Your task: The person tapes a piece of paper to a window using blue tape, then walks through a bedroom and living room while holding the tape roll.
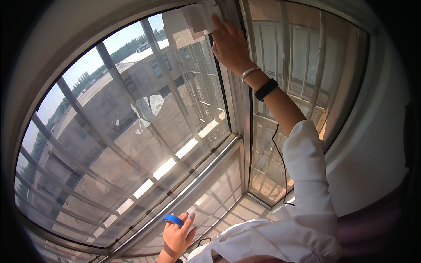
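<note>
My right hand is raised to the window's upper corner by the metal frame. Its index fingertip presses on a whitish paper sheet that lies against the glass; the other fingers are bent. A bracelet and a black band circle that wrist. Low in the view, my left hand is held up near the lower window rail. A roll of blue tape sits around its fingers like a ring. Whether the paper is fastened to the pane cannot be told.
The large window pane carries a whitish peeling patch. Metal bars stand outside it. A metal post divides it from the side window. A black cable hangs at the right, above a sunlit sill.
</note>
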Available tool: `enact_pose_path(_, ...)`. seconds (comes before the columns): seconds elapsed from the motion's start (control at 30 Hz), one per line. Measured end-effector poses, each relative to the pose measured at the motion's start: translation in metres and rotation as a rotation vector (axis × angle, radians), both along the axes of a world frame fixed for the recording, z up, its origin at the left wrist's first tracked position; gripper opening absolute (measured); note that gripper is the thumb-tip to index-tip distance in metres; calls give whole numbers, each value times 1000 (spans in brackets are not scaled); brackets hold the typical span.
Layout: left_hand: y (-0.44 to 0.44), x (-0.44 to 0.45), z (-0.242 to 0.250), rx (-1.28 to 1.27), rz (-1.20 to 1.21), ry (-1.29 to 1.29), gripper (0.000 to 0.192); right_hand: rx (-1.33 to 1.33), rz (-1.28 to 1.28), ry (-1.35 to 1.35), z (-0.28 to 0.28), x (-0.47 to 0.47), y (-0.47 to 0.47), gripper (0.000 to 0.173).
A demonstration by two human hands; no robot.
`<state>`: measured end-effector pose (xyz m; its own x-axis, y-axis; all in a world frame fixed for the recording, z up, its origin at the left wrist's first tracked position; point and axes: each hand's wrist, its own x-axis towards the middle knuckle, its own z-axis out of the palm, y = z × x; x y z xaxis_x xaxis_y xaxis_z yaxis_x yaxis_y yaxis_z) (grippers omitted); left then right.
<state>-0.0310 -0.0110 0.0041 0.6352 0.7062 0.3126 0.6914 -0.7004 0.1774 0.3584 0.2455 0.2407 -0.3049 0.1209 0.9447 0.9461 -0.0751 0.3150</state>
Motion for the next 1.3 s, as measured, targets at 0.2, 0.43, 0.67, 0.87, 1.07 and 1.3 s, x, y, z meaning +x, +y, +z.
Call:
enact_pose_path(0.2,0,-5,-5,4,5,-15,42,47,78,9,11,11,10,33)
enact_pose_path(0.43,-3,-6,-11,1,6,-46,43,76,46,9,-8,7,11,20)
enact_pose_path(0.67,-13,-14,-21,-28,41,-94,42,33,287,72,-30,9,8,43)
enact_pose_path(0.87,-10,-11,-23,-62,45,-106,42,18,244,172,9,15,24,66)
enact_pose_path(1.07,-11,-4,-26,-54,39,-99,41,44,255,147,-33,11,13,57)
enact_pose_path(1.3,-10,-1,-22,-26,15,-78,42,100,278,77,1,15,23,65)
